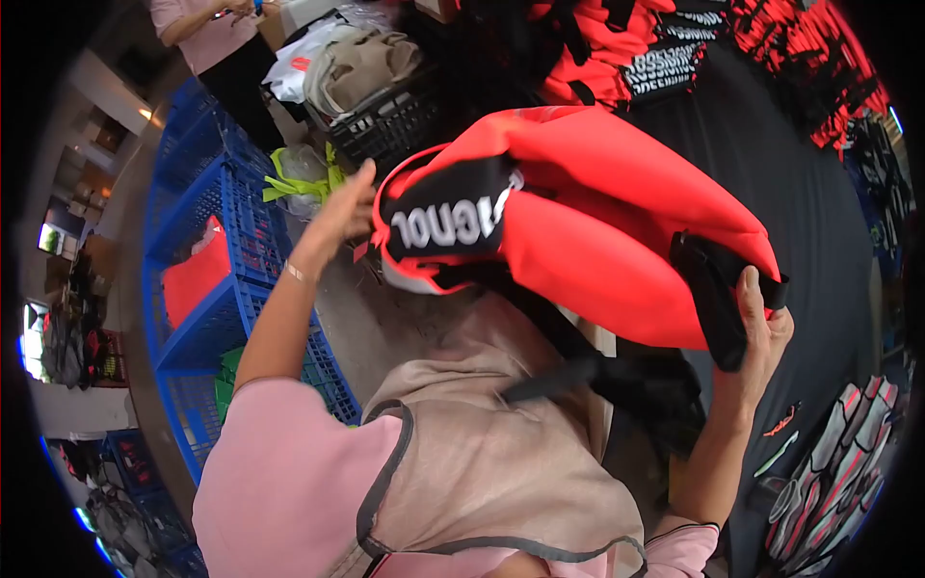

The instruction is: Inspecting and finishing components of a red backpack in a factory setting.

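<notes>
I hold a bright red padded bag with black panels and black straps up in front of my chest. My left hand grips its left end, beside a black patch with white lettering. At the lower right corner my right hand clasps a black strap piece of the bag. Black straps hang down from it toward my beige apron. The bag's underside is hidden.
Blue plastic crates stand stacked at my left, one holding red fabric. A black crate with a beige bag sits behind. More red-and-black bags lie on the dark table. Another person in pink stands far left. Grey-red items lie lower right.
</notes>
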Action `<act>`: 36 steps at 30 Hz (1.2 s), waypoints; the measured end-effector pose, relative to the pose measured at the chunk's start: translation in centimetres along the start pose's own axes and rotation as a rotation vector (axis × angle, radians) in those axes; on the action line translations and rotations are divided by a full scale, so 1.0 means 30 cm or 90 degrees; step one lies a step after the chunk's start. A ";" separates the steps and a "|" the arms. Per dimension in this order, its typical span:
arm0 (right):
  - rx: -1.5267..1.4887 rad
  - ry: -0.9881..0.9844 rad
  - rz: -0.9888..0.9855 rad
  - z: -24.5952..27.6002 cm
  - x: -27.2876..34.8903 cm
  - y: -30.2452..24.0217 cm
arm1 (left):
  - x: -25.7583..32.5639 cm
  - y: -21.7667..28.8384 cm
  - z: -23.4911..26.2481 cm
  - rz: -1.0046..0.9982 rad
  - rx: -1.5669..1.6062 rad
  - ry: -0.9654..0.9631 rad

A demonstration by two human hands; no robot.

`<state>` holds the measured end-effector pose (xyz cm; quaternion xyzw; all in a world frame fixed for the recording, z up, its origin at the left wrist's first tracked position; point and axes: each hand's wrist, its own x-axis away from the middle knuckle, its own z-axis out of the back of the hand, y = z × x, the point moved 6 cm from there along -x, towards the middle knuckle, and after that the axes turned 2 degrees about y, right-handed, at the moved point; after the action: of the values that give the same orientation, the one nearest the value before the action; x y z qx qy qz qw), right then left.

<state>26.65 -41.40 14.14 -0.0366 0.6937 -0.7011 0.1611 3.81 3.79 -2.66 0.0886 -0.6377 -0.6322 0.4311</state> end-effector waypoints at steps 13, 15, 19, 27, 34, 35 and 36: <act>0.066 -0.021 0.077 -0.043 0.166 -0.051 | -0.268 -0.088 -0.152 -0.012 -0.058 0.135; 0.111 0.039 0.089 -0.008 0.181 -0.058 | -0.272 0.105 -0.167 -0.287 -0.518 0.322; 0.114 0.061 0.105 0.125 0.252 -0.101 | -0.338 0.372 0.169 -0.460 -0.477 0.487; -0.156 0.167 -0.096 0.327 0.094 0.004 | -0.249 0.701 -0.027 -0.617 -0.509 0.323; -0.126 0.214 -0.157 0.449 0.088 0.159 | 0.734 0.717 -0.925 -1.136 -0.617 -0.340; -0.112 0.215 -0.149 0.447 0.090 0.151 | 0.735 0.641 -0.972 -1.154 -0.659 -0.339; -0.116 0.228 -0.145 0.473 0.092 0.128 | 0.691 0.583 -1.002 -1.058 -0.749 -0.394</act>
<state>28.62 -55.74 10.39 -0.0041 0.7631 -0.6445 -0.0491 18.58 -28.56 16.72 0.1090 -0.0529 -0.9319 -0.3419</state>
